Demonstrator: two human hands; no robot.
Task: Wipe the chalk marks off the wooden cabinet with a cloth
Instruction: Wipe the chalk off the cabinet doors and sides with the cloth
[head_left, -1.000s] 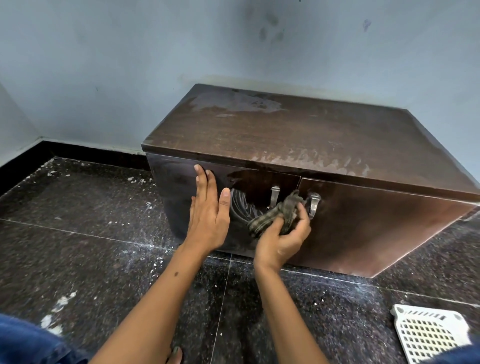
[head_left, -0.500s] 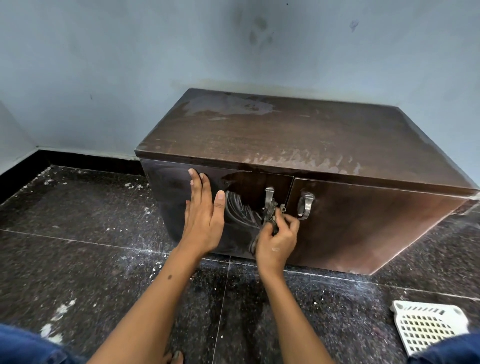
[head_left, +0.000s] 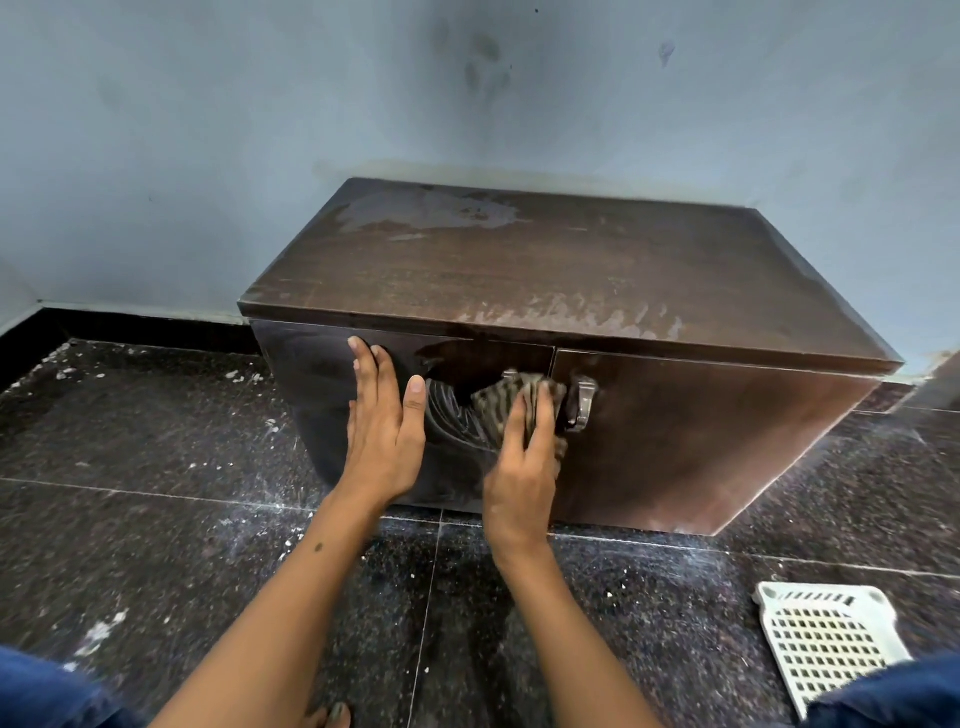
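- The cabinet (head_left: 571, 291) sits on the dark floor (head_left: 156, 519) against the pale wall (head_left: 260, 130), its two doors facing the person.
- The left hand (head_left: 384, 436) lies flat on the left door (head_left: 332, 395), fingers straight, holding nothing — it looks like a brace.
- The right hand (head_left: 519, 467) presses the cloth (head_left: 498, 410) against the same door just beside the handles; its fingers lie fairly straight over the bunched fabric. Whether the thumb tucks under a fold cannot be told.
- Pale chalk streaks (head_left: 452, 421) show on the door between the two hands; more smears (head_left: 571, 317) run along the front edge of the top, and a larger patch (head_left: 431, 210) sits at its back left.
- The cloth is soft, light and limp. It probably bunches and slides under the palm, so the grip is best kept broad, with a fold pinned by the fingers.
- The cabinet looks stiff and heavy, with a smooth finish. It should take firm pressure without shifting, though the door may give at its hinge.
- The right handle (head_left: 582, 402) stands proud — the cloth could snag there.
- A white perforated basket (head_left: 826, 634) lies on the floor to the right, well apart.
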